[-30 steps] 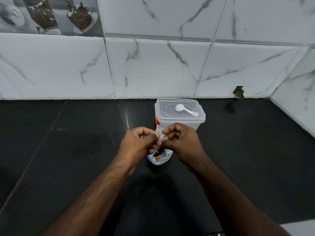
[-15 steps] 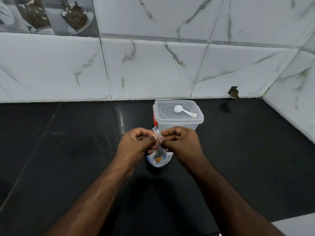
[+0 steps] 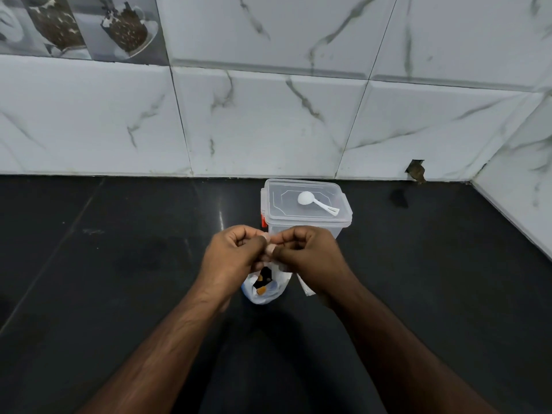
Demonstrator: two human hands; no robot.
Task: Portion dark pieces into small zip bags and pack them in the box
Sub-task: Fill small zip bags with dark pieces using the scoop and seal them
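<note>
From the head camera I see my left hand and my right hand brought together at the middle of the view, knuckles up, fingers curled in. Both pinch the top edge of a small clear plastic zip bag between thumb and fingertips; most of that bag is hidden behind the fingers, and I cannot tell whether its seal is closed. Just below the hands, at 6 o'clock from them, a white plastic bag holding dark pieces sits on the glossy black table, its mouth open upward. At 12 o'clock from my hands stands a clear rectangular plastic box with a snap-on lid, close to the wall, lid on. A small white plastic scoop lies on that lid, handle pointing to 4 o'clock. White marble-pattern wall tiles run along the back and the right.
</note>
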